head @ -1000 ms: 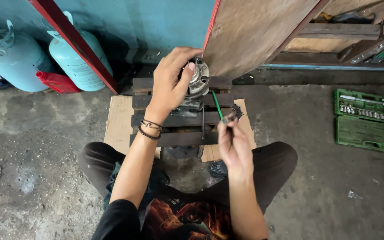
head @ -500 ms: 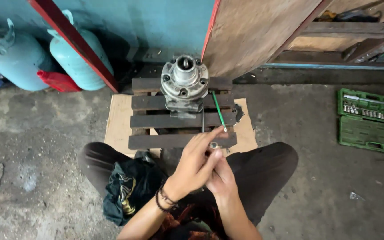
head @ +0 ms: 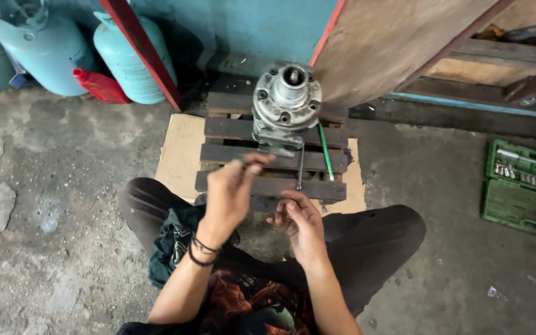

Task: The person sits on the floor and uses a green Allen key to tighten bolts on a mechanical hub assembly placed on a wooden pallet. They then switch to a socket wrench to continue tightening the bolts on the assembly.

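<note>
I sit cross-legged behind a low slatted wooden pallet (head: pixel 237 129). A round grey metal housing with a central shaft (head: pixel 286 102) stands upright on the pallet's far slats. My left hand (head: pixel 231 192) hovers over the near slats, its fingers pinched on a small dark part at the fingertips. My right hand (head: pixel 302 223) is just to its right over my lap, fingers curled around a small metal piece. A green-handled screwdriver (head: pixel 325 151) and a thin dark rod (head: pixel 300 167) lie on the slats beside the housing.
Two pale green gas cylinders (head: pixel 128 53) and a red container (head: pixel 100 85) stand at the back left. A slanted wooden board (head: pixel 392 43) leans behind the pallet. An open green socket set case (head: pixel 522 189) lies on the concrete at the right. Cardboard (head: pixel 178 155) lies under the pallet.
My left hand left the top of the housing, came back to my lap beside the right hand, and now lifts slightly toward the pallet with a small part pinched.
</note>
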